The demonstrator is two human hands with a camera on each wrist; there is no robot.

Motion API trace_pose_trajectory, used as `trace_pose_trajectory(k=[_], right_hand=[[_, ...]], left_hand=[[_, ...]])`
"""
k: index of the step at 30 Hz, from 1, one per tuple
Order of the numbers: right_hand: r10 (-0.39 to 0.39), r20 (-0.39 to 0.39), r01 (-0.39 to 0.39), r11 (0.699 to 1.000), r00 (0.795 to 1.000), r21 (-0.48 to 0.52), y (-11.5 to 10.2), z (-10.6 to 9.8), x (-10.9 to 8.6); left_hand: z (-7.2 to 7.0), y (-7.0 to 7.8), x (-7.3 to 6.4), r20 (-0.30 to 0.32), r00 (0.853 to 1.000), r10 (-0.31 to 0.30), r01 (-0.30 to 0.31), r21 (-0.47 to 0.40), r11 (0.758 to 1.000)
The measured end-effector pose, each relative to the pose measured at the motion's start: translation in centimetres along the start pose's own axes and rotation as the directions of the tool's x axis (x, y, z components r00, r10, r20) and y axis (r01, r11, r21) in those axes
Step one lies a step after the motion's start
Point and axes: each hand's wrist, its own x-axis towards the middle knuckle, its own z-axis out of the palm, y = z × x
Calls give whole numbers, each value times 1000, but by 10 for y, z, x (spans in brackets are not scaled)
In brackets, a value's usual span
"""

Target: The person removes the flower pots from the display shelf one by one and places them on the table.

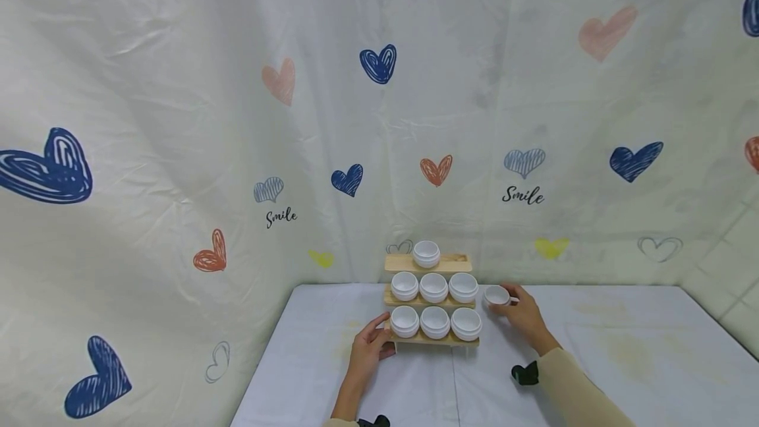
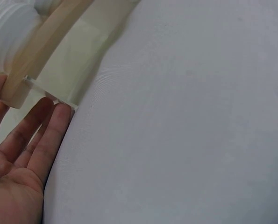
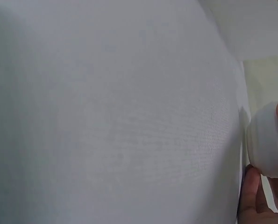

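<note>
A wooden stand with three tiers [image 1: 456, 262] stands on the table, its lowest tier on clear legs. Small white bowls [image 1: 435, 321] sit on it: one on the top tier, three on each lower tier. My left hand [image 1: 366, 348] holds the left end of the lowest tier, its fingers reaching below the board beside a clear leg [image 2: 50, 91] in the left wrist view. To the right of the stand, my right hand [image 1: 522, 315] grips another white bowl [image 1: 496, 296] between thumb and fingers. That bowl [image 3: 267, 140] looks tilted in the right wrist view.
A white cloth [image 1: 593, 361] covers the table. Behind it hangs a pale curtain [image 1: 379, 124] printed with hearts and "Smile". The stand is near the table's back edge. Dark wrist straps [image 1: 525, 374] show at both sleeves.
</note>
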Motion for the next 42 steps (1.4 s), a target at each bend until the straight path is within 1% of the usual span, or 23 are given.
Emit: trace_pose_trajectory(k=[7, 15, 20, 28, 35, 42], right_hand=[[-2, 5, 2, 1000, 1000, 6, 1, 0, 1], [17, 13, -17, 1000, 1000, 1, 0, 2, 2], [14, 17, -14, 1000, 1000, 7, 3, 2, 3], [1, 10, -1, 1000, 1000, -16, 9, 3, 6], [5, 21, -5, 1000, 1000, -3, 8, 3, 2], [-8, 34, 8, 1000, 999, 5, 8, 2, 3]], left_hand=[[0, 0, 0, 5, 1000, 2, -2, -5, 1000], [0, 0, 0, -2, 1000, -1, 1, 1, 1000], [0, -1, 0, 0, 1000, 0, 0, -4, 1000], [0, 0, 0, -4, 1000, 0, 0, -1, 1000], [1, 1, 0, -8, 1000, -6, 6, 4, 1000], [1, 1, -1, -4, 1000, 1, -1, 5, 1000]])
